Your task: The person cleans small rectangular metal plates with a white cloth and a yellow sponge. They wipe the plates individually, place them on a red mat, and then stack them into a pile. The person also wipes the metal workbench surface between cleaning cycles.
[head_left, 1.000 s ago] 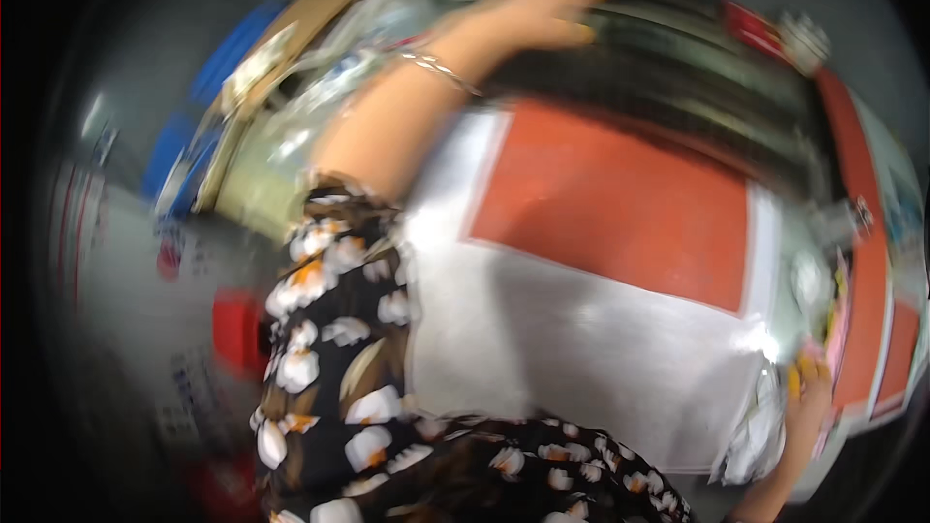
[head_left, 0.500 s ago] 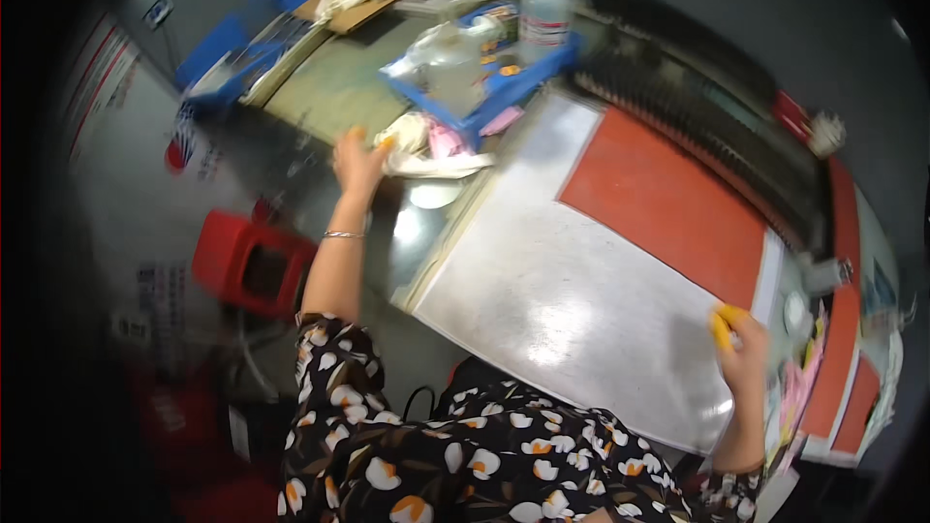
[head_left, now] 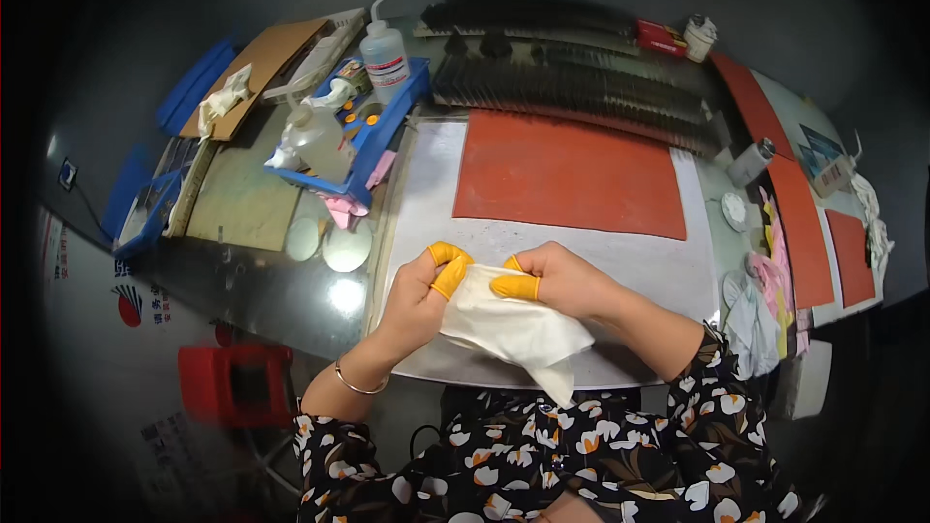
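A white cloth [head_left: 513,329] hangs between my two hands, just above the near edge of the pale work board [head_left: 407,184]. Its top edge is pinched by my left hand [head_left: 417,295], closed with yellow finger cots on thumb and finger. My right hand [head_left: 562,281], also in yellow finger cots, grips the same edge a short way to the right. The cloth's lower corner droops toward my patterned shirt. Beyond the hands, a red-brown mat [head_left: 572,174] lies flat on the board. Anything inside the cloth is hidden.
A blue tray [head_left: 392,126] at the left holds a squeeze bottle [head_left: 385,63] and a clear plastic jug [head_left: 320,143]. Dark slotted racks [head_left: 572,77] line the back. Crumpled cloths [head_left: 751,320] lie at the right, and a red stool [head_left: 232,383] stands at lower left.
My left hand has brought the white cloth from beside the blue tray to the front middle. My right hand has come in from the right and taken hold of it. The view has turned.
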